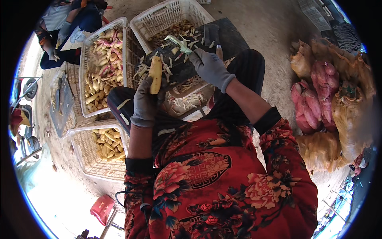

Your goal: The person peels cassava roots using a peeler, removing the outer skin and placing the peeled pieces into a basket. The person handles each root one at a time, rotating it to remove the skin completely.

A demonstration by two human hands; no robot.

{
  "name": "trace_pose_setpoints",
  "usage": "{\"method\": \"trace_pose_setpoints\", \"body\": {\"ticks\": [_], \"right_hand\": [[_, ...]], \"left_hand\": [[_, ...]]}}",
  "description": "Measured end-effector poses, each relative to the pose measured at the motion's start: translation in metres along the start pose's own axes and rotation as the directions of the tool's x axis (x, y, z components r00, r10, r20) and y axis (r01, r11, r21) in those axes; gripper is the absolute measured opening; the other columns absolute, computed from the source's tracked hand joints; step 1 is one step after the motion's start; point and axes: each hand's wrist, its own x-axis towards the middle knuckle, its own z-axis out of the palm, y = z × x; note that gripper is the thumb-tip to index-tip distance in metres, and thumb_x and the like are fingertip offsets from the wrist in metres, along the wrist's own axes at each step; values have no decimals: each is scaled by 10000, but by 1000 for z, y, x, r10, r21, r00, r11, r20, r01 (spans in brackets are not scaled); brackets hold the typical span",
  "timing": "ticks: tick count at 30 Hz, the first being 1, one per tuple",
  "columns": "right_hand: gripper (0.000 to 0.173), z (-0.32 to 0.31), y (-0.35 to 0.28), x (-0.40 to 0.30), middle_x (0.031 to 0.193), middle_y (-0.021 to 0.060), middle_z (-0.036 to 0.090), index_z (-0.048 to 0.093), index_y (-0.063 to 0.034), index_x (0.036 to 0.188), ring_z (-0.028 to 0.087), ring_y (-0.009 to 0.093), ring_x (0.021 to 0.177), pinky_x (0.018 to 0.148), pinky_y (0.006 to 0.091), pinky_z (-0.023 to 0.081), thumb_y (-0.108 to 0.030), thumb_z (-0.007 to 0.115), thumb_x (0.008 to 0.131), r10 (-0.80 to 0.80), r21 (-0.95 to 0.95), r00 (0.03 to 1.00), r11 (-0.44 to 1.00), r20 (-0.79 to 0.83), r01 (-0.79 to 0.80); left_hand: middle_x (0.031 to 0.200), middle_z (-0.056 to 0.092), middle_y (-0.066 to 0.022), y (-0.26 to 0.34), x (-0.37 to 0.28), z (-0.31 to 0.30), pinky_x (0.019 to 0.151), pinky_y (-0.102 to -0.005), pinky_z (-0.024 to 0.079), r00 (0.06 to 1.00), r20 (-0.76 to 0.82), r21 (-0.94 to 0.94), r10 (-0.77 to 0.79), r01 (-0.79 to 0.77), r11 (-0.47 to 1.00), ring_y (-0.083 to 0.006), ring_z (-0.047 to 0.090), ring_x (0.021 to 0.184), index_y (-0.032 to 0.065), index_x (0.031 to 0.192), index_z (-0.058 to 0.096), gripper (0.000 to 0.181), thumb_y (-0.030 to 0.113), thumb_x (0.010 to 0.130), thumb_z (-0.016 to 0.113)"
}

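Note:
My left hand (144, 103), in a grey work glove, is closed around the lower end of a peeled sweet potato (155, 74), which points up and away from me. To its right, my right hand (211, 67), also gloved, grips the handle of a pale green peeler (178, 44); the peeler's head is apart from the sweet potato. Beneath both hands lies a dark board (229, 35) strewn with peel strips (167, 70). A cleaver-like flat blade (211, 35) rests on the board's far part.
Left stands a crate of sweet potatoes (125, 68); nearer is a crate with peeled pieces (98, 173). Beyond the board is another plastic crate (140, 24) with scraps. Filled mesh sacks (325, 89) stand at right. A co-worker's gloved hand (63, 31) shows at upper left.

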Motion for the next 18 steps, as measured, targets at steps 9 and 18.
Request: {"method": "trace_pose_setpoints", "body": {"ticks": [9,18], "right_hand": [[249,-7,-15,-7,745,186,623,580,-55,948,618,359,744,670,433,463,-293,508,932,-4,-154,977,987,214,38],[242,4,-13,-17,736,197,620,557,-47,909,621,371,723,639,425,474,-278,491,934,-82,-166,948,976,307,138]], "left_hand": [[914,608,-66,-9,8,9,662,-223,471,968,-96,591,234,-133,796,-122,578,762,-30,1208,510,372,47,845,530],[957,610,-65,-10,8,7,723,-237,474,957,-56,767,283,-140,626,-114,563,808,-64,1218,508,401,50,834,523]]}}
